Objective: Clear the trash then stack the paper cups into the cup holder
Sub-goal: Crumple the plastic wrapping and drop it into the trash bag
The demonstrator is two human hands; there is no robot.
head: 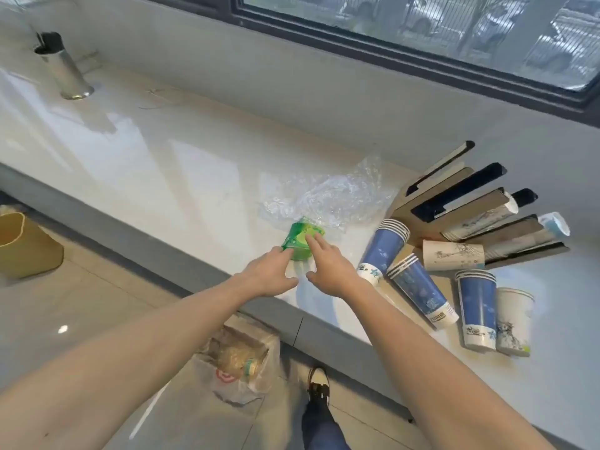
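Note:
A green plastic wrapper lies on the white counter near its front edge. My left hand touches its left side with fingers spread. My right hand rests its fingertips on the wrapper's right side. Neither hand has closed on it. Behind the wrapper lies crumpled clear plastic film. To the right, stacks of blue paper cups and white paper cups lie on their sides. A brown cup holder with several slots stands behind them, some slots holding cups.
A metal cylinder stands at the counter's far left. A plastic bag of trash sits on the floor below the counter edge. A yellow bin stands on the floor at left. A window runs along the back wall.

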